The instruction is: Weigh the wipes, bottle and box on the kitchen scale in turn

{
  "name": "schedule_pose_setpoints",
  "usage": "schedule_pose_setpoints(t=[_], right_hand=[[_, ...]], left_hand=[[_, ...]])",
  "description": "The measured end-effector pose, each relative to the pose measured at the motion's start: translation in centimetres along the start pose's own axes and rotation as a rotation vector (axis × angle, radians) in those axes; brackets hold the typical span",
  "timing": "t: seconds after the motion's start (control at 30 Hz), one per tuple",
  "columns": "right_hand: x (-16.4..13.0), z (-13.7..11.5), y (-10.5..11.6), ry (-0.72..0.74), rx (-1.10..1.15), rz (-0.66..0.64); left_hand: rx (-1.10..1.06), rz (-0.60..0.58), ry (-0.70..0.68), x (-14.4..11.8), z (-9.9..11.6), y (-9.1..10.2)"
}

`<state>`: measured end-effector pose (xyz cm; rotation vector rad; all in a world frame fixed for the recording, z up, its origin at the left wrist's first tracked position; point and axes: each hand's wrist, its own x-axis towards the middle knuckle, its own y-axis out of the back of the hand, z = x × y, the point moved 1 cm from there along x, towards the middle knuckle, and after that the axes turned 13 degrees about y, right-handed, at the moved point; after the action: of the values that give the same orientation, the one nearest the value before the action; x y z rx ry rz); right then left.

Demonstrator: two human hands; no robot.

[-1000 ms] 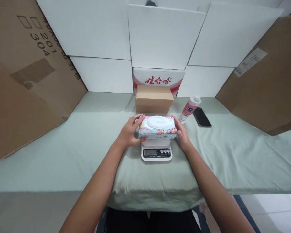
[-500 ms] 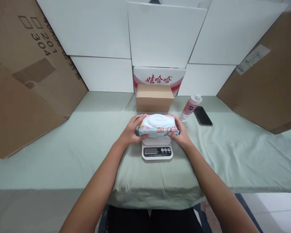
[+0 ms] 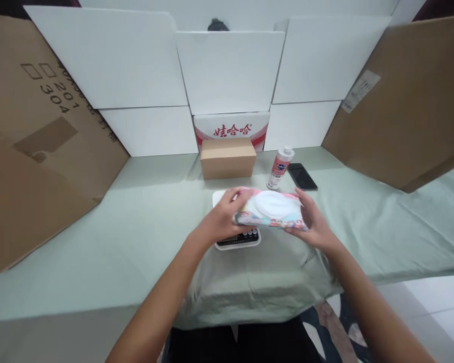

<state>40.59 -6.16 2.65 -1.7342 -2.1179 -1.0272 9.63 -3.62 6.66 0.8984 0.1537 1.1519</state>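
Note:
Between my two hands is a pack of wet wipes [image 3: 272,206], pink and light blue with a white oval lid on top. My left hand [image 3: 225,217] grips its left end, thumb at the front and fingers over the back edge. At the right end, my right hand [image 3: 312,222] is closed on it the same way. The pack is held up, tilted slightly down to the right and a bit blurred. Below and to the left of it is a white digital scale [image 3: 239,245], partly hidden by my left hand and the pack.
A small brown carton [image 3: 228,159] stands behind the scale, in front of a white and red box [image 3: 232,123]. A pink-labelled bottle [image 3: 279,169] and a black phone [image 3: 303,177] are to the right. Large cardboard panels [image 3: 26,176] flank the green cloth [image 3: 144,237].
Both hands have lifted the wipes pack off the scale and carried it to the right. More of the scale's left side now shows. The camera view has turned slightly.

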Motion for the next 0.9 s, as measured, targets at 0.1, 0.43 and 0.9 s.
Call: schedule_pose_setpoints(t=[0.1,0.43,0.9], right_hand=[[-3.9,0.1,5.3,-0.06,-0.152,0.068],[-7.3,1.4,16.5,-0.394,-0.544,0.143],[4.0,-2.3,3.2,-0.049,-0.625,0.407]], left_hand=[[0.06,-0.149,-0.061,3.4,4.6,-3.9],[0.045,-0.4,-0.015,14.0,9.3,-17.8],[0.236,-0.479,-0.702,0.2,8.4,-16.1]])
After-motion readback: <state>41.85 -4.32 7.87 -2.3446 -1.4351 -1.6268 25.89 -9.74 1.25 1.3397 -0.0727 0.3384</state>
